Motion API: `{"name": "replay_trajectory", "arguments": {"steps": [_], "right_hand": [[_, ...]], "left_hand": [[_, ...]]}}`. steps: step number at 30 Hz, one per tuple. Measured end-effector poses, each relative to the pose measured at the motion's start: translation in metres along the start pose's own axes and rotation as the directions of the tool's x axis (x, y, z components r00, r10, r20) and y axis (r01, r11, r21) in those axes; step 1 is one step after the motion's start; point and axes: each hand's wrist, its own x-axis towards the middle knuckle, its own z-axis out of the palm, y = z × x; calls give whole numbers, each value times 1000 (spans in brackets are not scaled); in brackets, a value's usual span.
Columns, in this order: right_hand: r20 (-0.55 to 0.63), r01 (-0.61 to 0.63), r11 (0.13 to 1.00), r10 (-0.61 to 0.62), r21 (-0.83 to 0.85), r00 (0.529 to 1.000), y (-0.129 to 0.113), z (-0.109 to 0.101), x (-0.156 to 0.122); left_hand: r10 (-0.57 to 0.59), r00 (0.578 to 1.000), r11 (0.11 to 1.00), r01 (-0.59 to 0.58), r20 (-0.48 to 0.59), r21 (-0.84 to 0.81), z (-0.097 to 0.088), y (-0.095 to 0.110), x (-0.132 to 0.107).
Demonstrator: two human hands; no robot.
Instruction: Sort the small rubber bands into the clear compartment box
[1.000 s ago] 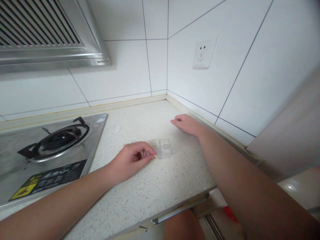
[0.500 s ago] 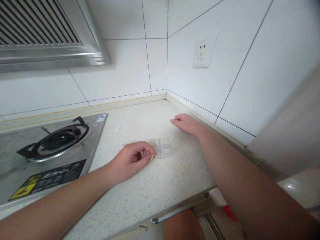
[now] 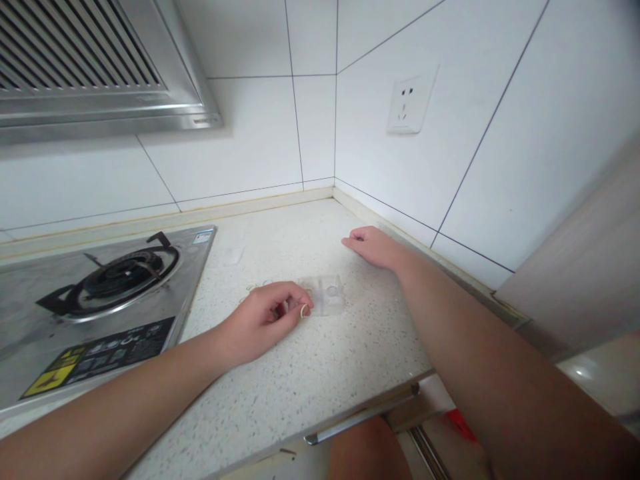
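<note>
The left hand (image 3: pixel 280 310) keeps thumb and forefinger pinched on a small pale ring (image 3: pixel 303 312), which sits right at the fingertips. Half a second ago this ring looked like a short slanted line; now its curve is seen, so probably it is being turned in the fingers and not released. Just beyond, partly behind this hand, a clear plastic piece (image 3: pixel 332 295) lies on the countertop (image 3: pixel 350 353), between front edge and back corner. Near the right edge, the right hand (image 3: pixel 369 247) stays curled; whether it holds something, one cannot tell.
</note>
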Motion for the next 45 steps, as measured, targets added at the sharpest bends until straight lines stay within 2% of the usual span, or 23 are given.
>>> {"name": "replay_trajectory", "arguments": {"steps": [11,17,29,35,40,45], "right_hand": [[3,-1,1000,1,2,1000,2,0,1],[10,-8,1000,8,8,1000,1,0,1],[-1,15,1000,-15,13,1000,3,1,2],[-69,63,997,-60,39,996,2,1,0],[-195,101,990,-79,103,978,-19,-2,-7],[-293,222,956,-161,192,943,-75,-22,-34]], "left_hand": [[34,999,999,-34,11,-18,-1,0,0],[37,999,999,-37,27,27,-3,1,1],[-24,999,996,21,-35,-84,1,-4,5],[-51,998,990,46,-33,-131,1,-4,6],[-52,998,987,46,-39,-155,1,-1,8],[-25,999,984,19,-35,-178,1,0,9]]}}
